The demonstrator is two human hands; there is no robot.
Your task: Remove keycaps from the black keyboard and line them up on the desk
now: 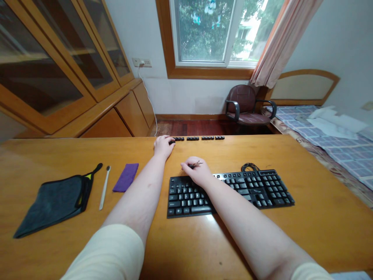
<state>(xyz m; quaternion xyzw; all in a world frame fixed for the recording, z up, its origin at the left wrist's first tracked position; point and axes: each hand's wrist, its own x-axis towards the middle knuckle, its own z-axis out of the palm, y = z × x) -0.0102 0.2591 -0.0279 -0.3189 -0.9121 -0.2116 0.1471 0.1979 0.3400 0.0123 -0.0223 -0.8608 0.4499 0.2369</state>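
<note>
Toward the left side of the varnished orange-brown wooden tabletop (72, 153) lies a folded dark grey cloth with black edging and a loop (60, 200), the loop end pointing to the far edge. Just beside it is a slim white toothbrush with a dark head (104, 188), then a flat purple rectangular cloth (126, 177). All three are well back from the far edge, seemingly laid out separately so that each can be picked up easily.

The left hand (164, 147) rests at the far edge, thumb and fingertips narrowed around a small black plastic key cap (171, 142); whether it pinches or merely steadies the cap I cannot tell. Rightward along that edge runs a row of black key caps (207, 138), set in small groups, probably to keep their order.

The right hand (200, 172) is over the keyboard's far left part, curled around a small dark tool with thin prongs (195, 165), its tips left free, perhaps for gripping something small.

Under the right wrist and forearm sits the black full-size keyboard (189, 200), right of the tabletop's middle, its coiled black cable (250, 167) bundled behind its far edge, apparently to stay out of the way.
</note>
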